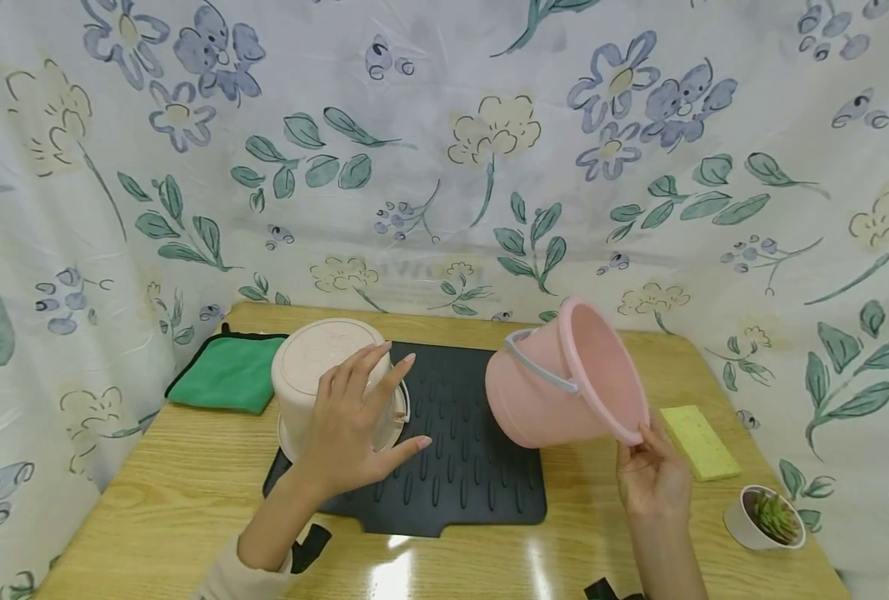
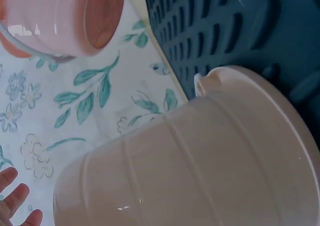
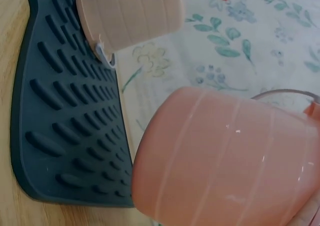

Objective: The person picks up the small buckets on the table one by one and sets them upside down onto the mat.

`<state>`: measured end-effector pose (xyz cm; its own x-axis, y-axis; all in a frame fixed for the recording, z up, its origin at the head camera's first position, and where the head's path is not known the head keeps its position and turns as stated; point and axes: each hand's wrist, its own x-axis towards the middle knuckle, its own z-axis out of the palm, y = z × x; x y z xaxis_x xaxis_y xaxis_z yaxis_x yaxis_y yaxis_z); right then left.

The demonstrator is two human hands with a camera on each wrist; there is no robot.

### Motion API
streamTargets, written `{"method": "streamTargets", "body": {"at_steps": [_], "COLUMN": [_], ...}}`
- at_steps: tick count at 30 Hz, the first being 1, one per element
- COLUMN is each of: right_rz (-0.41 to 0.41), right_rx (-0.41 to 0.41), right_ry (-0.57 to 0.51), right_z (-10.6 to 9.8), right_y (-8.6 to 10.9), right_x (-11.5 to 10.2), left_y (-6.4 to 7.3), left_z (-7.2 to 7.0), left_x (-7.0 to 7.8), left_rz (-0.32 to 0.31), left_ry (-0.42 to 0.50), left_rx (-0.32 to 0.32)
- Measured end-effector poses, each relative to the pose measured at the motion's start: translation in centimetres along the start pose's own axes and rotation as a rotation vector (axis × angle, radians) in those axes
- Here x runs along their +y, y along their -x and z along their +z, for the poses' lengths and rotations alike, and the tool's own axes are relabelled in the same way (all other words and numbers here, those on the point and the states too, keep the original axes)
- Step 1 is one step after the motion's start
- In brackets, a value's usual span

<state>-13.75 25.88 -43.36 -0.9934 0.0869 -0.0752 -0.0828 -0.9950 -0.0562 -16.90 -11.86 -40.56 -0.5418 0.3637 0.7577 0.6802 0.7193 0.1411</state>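
A pink bucket (image 1: 537, 392) with a pale blue handle is tilted, its mouth turned to the right. My right hand (image 1: 656, 475) pinches its rim at the lower right; the bucket appears lifted off the table in the right wrist view. Upside down on the left part of a dark ribbed mat (image 1: 459, 467) stands a cream bucket (image 1: 317, 358). Over it is my left hand (image 1: 350, 425), fingers straight and spread, holding nothing. In the left wrist view its fingertips (image 2: 16, 198) show apart from the cream bucket; in the head view the hand hides part of that bucket.
A green cloth (image 1: 222, 372) with black edging lies left of the cream bucket. On the right are a yellow sponge cloth (image 1: 699, 442) and a small potted succulent (image 1: 770, 518). A floral curtain (image 1: 429, 183) hangs behind the wooden table (image 1: 152, 500).
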Motion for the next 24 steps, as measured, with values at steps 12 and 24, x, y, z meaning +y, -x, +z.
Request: {"method": "streamTargets", "body": {"at_steps": [12,24], "right_rz": [0.016,0.048], "right_rx": [0.043,0.072], "right_ry": [-0.045,-0.087], "right_z": [-0.5,-0.5], "right_y": [1.1,2.4], "right_x": [0.9,1.8], "left_y": [0.7,1.4], "left_z": [0.6,1.6], "left_x": [1.1,1.7], "left_rz": [-0.002,0.001], "left_ry": [0.011,0.123], "left_rx": [-0.029,-0.022]}}
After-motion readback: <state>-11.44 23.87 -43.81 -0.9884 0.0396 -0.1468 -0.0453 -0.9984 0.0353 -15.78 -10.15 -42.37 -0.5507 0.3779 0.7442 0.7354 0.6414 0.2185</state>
